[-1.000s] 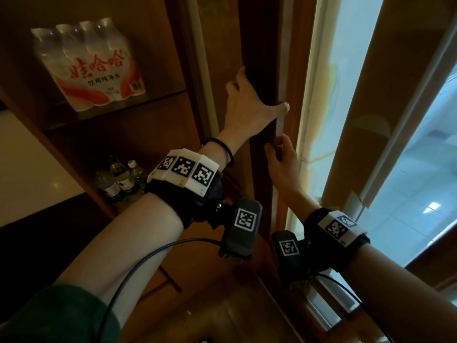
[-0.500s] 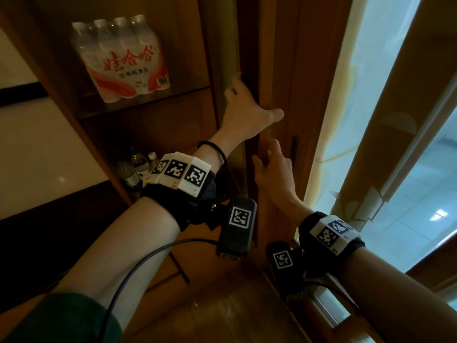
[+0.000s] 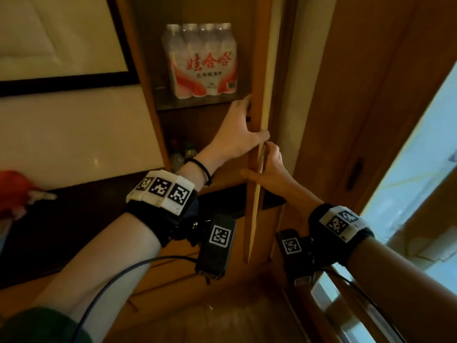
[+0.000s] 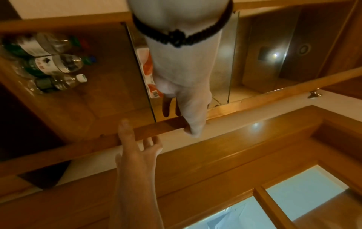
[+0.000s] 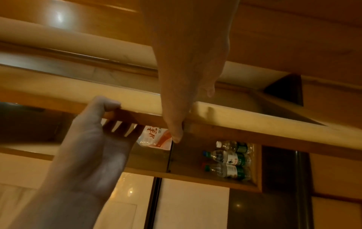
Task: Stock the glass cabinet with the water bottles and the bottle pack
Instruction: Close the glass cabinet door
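Stocking looks done: the bottle pack (image 3: 200, 61) stands on the upper shelf, the water bottles (image 5: 231, 159) below. My left hand (image 3: 238, 134) and right hand (image 3: 268, 164) both clasp the door edge (image 3: 257, 120); next, swing it closed.

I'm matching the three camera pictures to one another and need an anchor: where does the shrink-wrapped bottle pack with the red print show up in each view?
Head: the bottle pack stands upright on the upper shelf, top centre.
Left wrist: only a red-and-white strip shows, centre-left, behind the left hand.
Right wrist: a small corner shows at centre, under the door edge.
Shared landmark: the door edge that both hands hold.
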The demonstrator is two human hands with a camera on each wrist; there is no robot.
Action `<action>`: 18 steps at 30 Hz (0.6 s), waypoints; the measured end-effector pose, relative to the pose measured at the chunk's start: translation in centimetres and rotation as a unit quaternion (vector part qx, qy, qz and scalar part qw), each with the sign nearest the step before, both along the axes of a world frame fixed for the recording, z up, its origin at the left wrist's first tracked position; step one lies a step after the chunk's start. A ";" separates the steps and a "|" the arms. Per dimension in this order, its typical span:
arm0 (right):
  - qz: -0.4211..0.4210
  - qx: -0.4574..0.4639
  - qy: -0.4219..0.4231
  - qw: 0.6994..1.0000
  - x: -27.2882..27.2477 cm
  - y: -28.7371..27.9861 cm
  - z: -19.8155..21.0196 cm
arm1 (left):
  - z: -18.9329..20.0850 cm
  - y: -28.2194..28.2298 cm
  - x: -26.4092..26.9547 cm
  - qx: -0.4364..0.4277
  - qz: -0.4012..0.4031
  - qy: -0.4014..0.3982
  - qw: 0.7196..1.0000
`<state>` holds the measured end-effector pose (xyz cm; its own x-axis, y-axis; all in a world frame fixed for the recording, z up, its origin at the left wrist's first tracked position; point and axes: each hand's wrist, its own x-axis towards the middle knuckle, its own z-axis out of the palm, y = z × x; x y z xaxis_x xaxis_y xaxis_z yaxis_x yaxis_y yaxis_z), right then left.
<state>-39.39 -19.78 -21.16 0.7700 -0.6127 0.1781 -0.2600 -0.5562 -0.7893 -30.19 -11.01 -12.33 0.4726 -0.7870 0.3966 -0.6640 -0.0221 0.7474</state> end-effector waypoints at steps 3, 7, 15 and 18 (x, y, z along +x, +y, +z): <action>0.004 -0.002 -0.019 1.000 3.2 1.2 0.5 | -0.5 1.8 2.1 -0.043 0.048 -0.032 0.997; 0.005 0.031 -0.020 0.999 6.9 1.9 0.8 | -1.1 3.2 5.2 -0.039 0.099 -0.059 0.993; 0.099 0.072 0.042 0.992 14.9 1.2 3.0 | -2.1 4.6 13.7 -0.013 0.169 -0.044 0.985; 0.099 0.069 0.016 0.993 18.6 -0.2 3.2 | -2.3 4.0 17.2 -0.023 0.204 -0.028 0.978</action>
